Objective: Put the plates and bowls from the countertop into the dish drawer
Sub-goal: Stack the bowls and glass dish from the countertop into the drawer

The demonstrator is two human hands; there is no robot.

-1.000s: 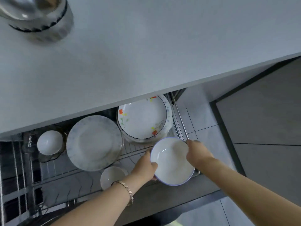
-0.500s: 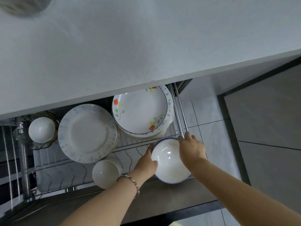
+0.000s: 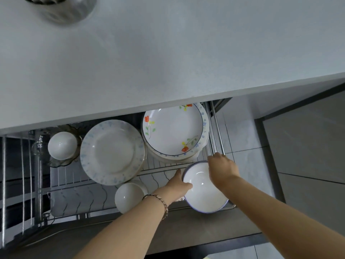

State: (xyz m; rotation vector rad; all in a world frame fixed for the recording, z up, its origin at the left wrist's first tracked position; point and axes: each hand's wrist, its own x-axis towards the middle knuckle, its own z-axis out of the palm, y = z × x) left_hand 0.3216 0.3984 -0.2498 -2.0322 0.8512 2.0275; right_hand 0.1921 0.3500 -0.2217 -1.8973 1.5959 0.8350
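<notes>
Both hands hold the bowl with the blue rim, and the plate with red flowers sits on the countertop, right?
Not quite. The left hand and right hand do hold the blue-rimmed bowl, but the flowered plate lies in the dish drawer, below the countertop, as the head view shows.

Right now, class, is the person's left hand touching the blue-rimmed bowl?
Touching. The head view shows the left hand gripping the blue-rimmed bowl: its thumb lies over the bowl's left rim with no gap.
</notes>
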